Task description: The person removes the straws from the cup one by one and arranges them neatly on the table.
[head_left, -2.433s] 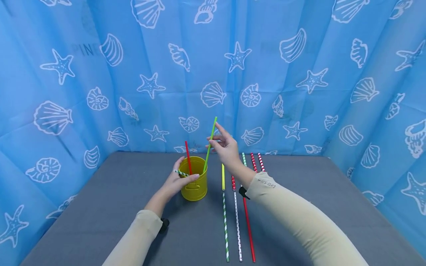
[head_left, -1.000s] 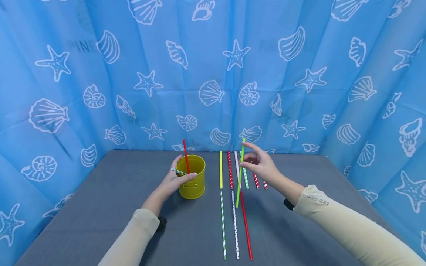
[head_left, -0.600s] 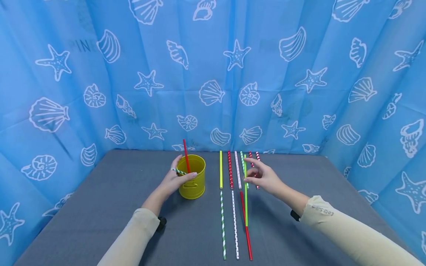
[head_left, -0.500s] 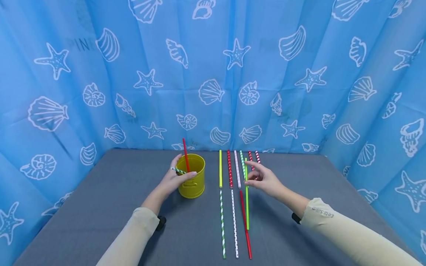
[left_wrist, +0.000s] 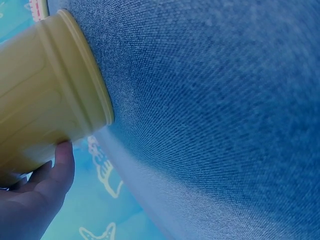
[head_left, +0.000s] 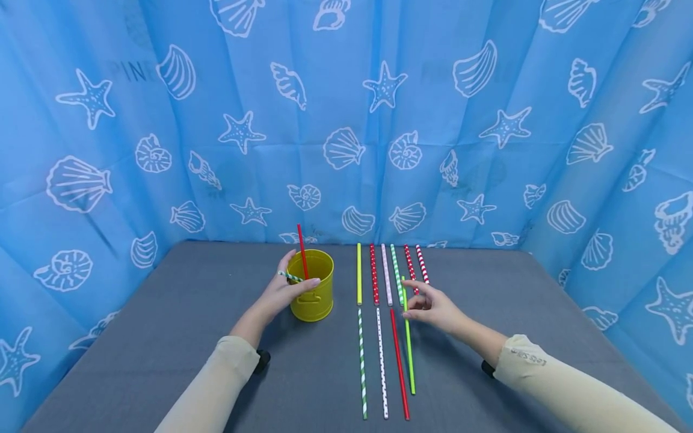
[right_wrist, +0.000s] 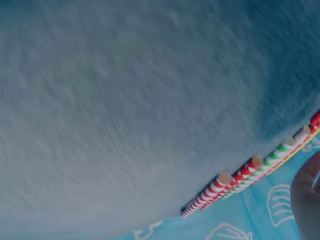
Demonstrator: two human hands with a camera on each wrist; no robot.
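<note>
My left hand grips a yellow metal bucket, thumb across its front and fingers round the far side. The left wrist view shows the fingers against the bucket wall. A plain red paper straw leans up out of it, and a green-striped straw pokes out over the rim by the thumb. With thumb and fingers my right hand pinches a lime green straw near its far end. That straw slants just right of a red straw on the table; whether it touches the cloth I cannot tell.
The far row on the grey table holds a yellow straw and several patterned ones, including a red-and-white striped straw. In the near row lie a green-striped straw and a dotted white straw. A blue shell-print curtain stands behind.
My right hand has drawn the lime green straw out of the bucket, carried it right, and lowered it towards the table beside the red straw. The left hand keeps its grip on the bucket.
</note>
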